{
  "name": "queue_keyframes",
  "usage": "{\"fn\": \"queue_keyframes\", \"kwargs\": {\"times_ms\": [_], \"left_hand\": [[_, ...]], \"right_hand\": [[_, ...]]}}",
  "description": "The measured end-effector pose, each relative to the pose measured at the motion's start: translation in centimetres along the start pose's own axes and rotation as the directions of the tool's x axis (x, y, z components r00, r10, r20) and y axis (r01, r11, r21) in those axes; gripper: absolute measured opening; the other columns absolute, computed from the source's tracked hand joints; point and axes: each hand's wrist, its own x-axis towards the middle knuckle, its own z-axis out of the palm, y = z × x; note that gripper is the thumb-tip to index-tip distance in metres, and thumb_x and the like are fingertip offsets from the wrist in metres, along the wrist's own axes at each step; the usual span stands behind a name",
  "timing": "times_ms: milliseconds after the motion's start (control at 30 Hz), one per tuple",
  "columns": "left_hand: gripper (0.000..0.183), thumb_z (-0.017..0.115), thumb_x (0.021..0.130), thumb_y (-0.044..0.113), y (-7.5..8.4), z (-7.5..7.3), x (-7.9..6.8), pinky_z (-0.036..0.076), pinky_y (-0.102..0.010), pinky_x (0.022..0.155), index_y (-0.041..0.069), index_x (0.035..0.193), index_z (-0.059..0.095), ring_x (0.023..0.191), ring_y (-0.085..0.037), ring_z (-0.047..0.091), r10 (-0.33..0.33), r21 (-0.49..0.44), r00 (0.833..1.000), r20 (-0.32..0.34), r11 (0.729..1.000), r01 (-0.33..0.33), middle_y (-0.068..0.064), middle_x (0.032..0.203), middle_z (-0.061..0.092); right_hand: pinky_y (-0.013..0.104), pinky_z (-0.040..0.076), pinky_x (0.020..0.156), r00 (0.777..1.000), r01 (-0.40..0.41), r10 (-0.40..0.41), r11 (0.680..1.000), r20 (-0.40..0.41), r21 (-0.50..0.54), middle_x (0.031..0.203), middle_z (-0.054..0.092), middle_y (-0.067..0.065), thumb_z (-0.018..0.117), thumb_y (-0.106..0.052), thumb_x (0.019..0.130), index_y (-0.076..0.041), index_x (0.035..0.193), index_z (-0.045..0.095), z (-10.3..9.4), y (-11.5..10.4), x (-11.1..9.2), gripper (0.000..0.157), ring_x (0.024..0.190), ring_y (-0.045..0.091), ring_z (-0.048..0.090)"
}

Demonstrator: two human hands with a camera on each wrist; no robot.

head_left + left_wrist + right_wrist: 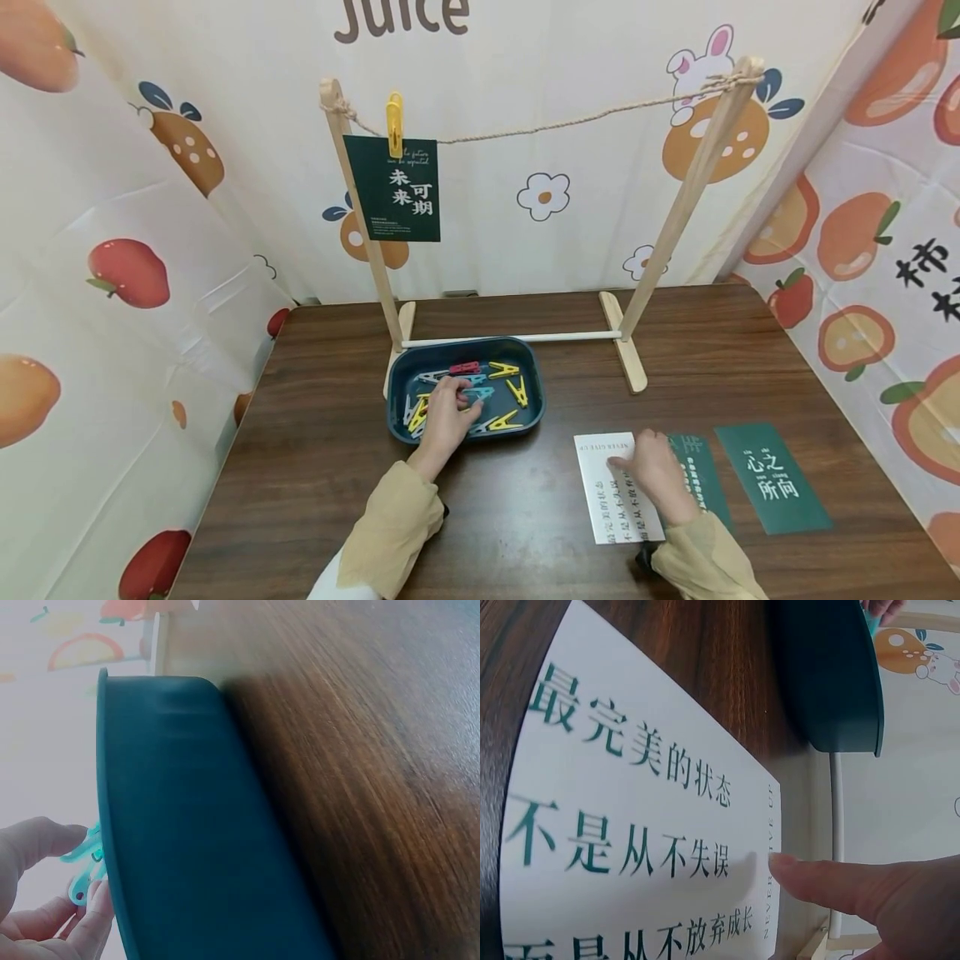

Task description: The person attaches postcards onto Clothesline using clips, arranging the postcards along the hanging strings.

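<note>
My left hand (445,421) reaches into a dark blue basin (466,437) of clothespins. Between its thumb and fingers it pinches a teal clothespin (88,862), which shows above the basin's rim in the left wrist view. My right hand (660,475) is over the right side of a white card (606,500) printed with dark characters. Its thumb (817,881) extends straight over the card's edge in the right wrist view; the other fingers are mostly hidden. Partly covered by this hand, a green card (705,475) lies beside the white one.
Another green card (776,479) lies on the wooden table (315,467) at the right. Behind the basin stands a wooden frame (678,208) with a rope (540,129). A yellow clothespin (394,125) holds a dark green card (375,187) on the rope's left end.
</note>
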Motion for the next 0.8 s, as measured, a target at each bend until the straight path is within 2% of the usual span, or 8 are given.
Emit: {"fn": "queue_keyframes", "kwargs": {"times_ms": [133, 333, 567, 800], "left_hand": [[0.028, 0.071, 0.073, 0.006, 0.1, 0.0, -0.3, 0.047, -0.028, 0.064, -0.002, 0.098, 0.059, 0.073, -0.019, 0.051, 0.033, -0.007, 0.999, -0.008, 0.999, -0.033, -0.006, 0.084, 0.048], [0.028, 0.071, 0.074, 0.006, 0.2, 0.1, -0.4, 0.048, -0.028, 0.065, -0.001, 0.097, 0.058, 0.073, -0.018, 0.051, 0.041, -0.014, 0.999, -0.015, 0.999, -0.042, -0.006, 0.085, 0.049], [0.028, 0.071, 0.074, 0.006, 0.2, 0.2, -0.5, 0.048, -0.028, 0.065, -0.001, 0.097, 0.058, 0.074, -0.017, 0.052, 0.059, -0.021, 0.998, -0.018, 0.998, -0.059, -0.007, 0.086, 0.049], [0.028, 0.071, 0.074, 0.006, 0.4, 0.2, -0.6, 0.047, -0.028, 0.065, 0.000, 0.097, 0.058, 0.076, -0.021, 0.053, 0.054, -0.035, 0.998, -0.015, 0.998, -0.054, -0.007, 0.087, 0.049]], "right_hand": [[0.043, 0.045, 0.058, 1.000, -0.003, 0.003, 1.000, -0.002, -0.023, 0.088, 0.041, 0.034, 0.078, -0.030, 0.065, 0.023, 0.096, 0.039, 0.1, -0.3, -0.3, 0.073, 0.069, 0.033, 0.046], [0.049, 0.044, 0.062, 0.999, -0.043, 0.043, 0.998, -0.001, -0.036, 0.090, 0.036, 0.034, 0.082, -0.036, 0.057, 0.025, 0.099, 0.035, 0.5, -0.6, -0.4, 0.088, 0.077, 0.042, 0.046], [0.050, 0.043, 0.067, 0.999, -0.045, 0.045, 0.999, -0.017, -0.014, 0.086, 0.036, 0.034, 0.083, -0.028, 0.055, 0.025, 0.095, 0.035, 1.0, -0.8, -0.2, 0.082, 0.078, 0.042, 0.045], [0.049, 0.043, 0.066, 0.997, -0.067, 0.067, 0.998, -0.029, 0.004, 0.081, 0.040, 0.031, 0.085, -0.024, 0.052, 0.021, 0.090, 0.036, 1.1, -0.9, 0.1, 0.076, 0.076, 0.040, 0.046]]}}
